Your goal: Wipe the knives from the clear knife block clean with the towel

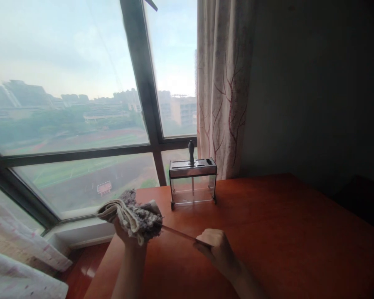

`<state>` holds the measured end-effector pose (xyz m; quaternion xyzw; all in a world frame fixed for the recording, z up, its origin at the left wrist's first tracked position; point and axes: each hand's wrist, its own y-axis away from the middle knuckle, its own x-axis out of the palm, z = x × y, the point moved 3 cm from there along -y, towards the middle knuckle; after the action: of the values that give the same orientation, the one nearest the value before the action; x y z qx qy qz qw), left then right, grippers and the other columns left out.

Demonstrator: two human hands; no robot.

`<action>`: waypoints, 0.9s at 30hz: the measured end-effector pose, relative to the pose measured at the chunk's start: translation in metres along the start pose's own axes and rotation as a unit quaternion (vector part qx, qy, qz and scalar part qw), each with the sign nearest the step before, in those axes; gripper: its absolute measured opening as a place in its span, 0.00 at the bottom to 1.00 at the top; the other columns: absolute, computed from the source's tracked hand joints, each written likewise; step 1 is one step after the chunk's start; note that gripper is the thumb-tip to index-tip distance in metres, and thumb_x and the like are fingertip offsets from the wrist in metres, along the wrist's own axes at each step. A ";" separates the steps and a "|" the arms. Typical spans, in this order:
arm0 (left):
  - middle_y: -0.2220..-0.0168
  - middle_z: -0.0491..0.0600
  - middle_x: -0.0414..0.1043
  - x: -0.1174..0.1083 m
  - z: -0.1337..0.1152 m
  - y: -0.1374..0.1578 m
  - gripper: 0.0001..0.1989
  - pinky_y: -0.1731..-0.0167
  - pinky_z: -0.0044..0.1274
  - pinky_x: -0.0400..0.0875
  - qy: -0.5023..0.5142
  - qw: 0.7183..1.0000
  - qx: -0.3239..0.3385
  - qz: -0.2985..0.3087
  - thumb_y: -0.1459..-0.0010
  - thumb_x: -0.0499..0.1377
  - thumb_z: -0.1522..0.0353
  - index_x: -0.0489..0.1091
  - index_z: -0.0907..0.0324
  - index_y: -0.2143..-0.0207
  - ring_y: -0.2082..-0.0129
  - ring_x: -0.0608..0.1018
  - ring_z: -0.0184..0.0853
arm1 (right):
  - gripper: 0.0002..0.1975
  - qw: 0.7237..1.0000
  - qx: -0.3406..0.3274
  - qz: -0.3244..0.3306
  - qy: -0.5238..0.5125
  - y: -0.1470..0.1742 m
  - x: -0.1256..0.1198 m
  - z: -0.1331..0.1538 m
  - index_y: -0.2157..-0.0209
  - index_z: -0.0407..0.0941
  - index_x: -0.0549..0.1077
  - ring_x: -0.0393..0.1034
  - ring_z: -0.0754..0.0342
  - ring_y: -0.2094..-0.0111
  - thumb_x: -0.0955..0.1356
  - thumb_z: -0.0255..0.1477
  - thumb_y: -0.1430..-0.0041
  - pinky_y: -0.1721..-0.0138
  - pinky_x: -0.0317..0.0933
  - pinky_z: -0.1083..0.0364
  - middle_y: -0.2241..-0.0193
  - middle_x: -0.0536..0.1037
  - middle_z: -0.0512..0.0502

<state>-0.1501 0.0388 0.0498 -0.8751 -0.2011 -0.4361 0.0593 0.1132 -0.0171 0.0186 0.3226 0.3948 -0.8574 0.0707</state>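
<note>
A folded, shaggy grey cloth rests in my left hand, whose fingers are mostly hidden beneath it. My right hand is closed around the handle of a knife. The knife points left over the table, and the far end of its blade disappears into the cloth. Beyond both hands stands a clear-sided knife block with a slotted top. One dark handle sticks up from it, with a thin shaft showing through the clear side.
The reddish-brown wooden table spans the view below, its left edge running beside my left forearm. Large windows rise behind it. A patterned curtain hangs behind the block, and another pale curtain is at lower left.
</note>
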 end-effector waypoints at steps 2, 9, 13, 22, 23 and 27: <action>0.74 0.40 0.75 0.005 0.001 0.002 0.16 0.70 0.23 0.73 0.043 0.999 0.023 0.018 0.53 0.62 0.53 0.72 0.53 0.66 0.74 0.75 0.31 | 0.26 0.999 -0.019 -0.004 0.030 -0.001 0.000 0.002 0.81 0.44 0.67 0.62 0.58 0.80 0.57 0.40 0.32 0.75 0.47 0.56 0.84 0.67 0.51; 0.73 0.42 0.77 0.029 0.014 0.005 0.09 0.69 0.24 0.74 0.023 0.999 -0.023 -0.013 0.47 0.61 0.63 0.73 0.55 0.64 0.73 0.77 0.32 | 0.23 0.997 -0.023 -0.030 0.069 -0.002 -0.003 0.005 0.77 0.44 0.72 0.63 0.57 0.80 0.58 0.36 0.32 0.75 0.48 0.55 0.83 0.69 0.50; 0.71 0.47 0.77 0.027 0.022 0.002 0.08 0.66 0.25 0.75 -0.059 0.994 -0.079 -0.051 0.46 0.60 0.70 0.73 0.61 0.63 0.73 0.79 0.34 | 0.12 0.993 -0.050 -0.042 0.096 -0.002 -0.004 0.010 0.62 0.44 0.76 0.65 0.57 0.79 0.62 0.31 0.34 0.75 0.50 0.56 0.81 0.72 0.51; 0.67 0.51 0.79 0.037 0.030 0.014 0.09 0.63 0.27 0.76 -0.096 0.987 -0.126 -0.015 0.46 0.62 0.71 0.74 0.63 0.61 0.69 0.81 0.38 | 0.11 0.994 -0.056 -0.047 0.084 -0.001 -0.004 0.009 0.57 0.44 0.76 0.65 0.57 0.78 0.62 0.27 0.34 0.74 0.54 0.56 0.79 0.74 0.49; 0.67 0.52 0.79 0.040 0.032 0.017 0.08 0.63 0.27 0.76 -0.093 0.986 -0.137 -0.011 0.45 0.61 0.71 0.74 0.64 0.61 0.68 0.81 0.38 | 0.12 0.995 -0.049 -0.049 0.078 0.000 -0.004 0.006 0.57 0.44 0.76 0.66 0.57 0.78 0.62 0.28 0.34 0.74 0.54 0.56 0.79 0.74 0.49; 0.64 0.53 0.80 0.044 0.041 0.028 0.11 0.60 0.29 0.76 -0.075 0.975 -0.206 0.015 0.41 0.58 0.68 0.74 0.63 0.58 0.63 0.81 0.41 | 0.14 0.996 -0.021 -0.062 0.053 0.001 -0.006 -0.002 0.55 0.44 0.76 0.67 0.57 0.78 0.61 0.30 0.33 0.74 0.55 0.57 0.79 0.74 0.49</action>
<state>-0.0855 0.0381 0.0612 -0.9018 -0.0977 -0.4000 -0.1313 0.1192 -0.0172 0.0210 0.3413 0.4352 -0.8331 0.0031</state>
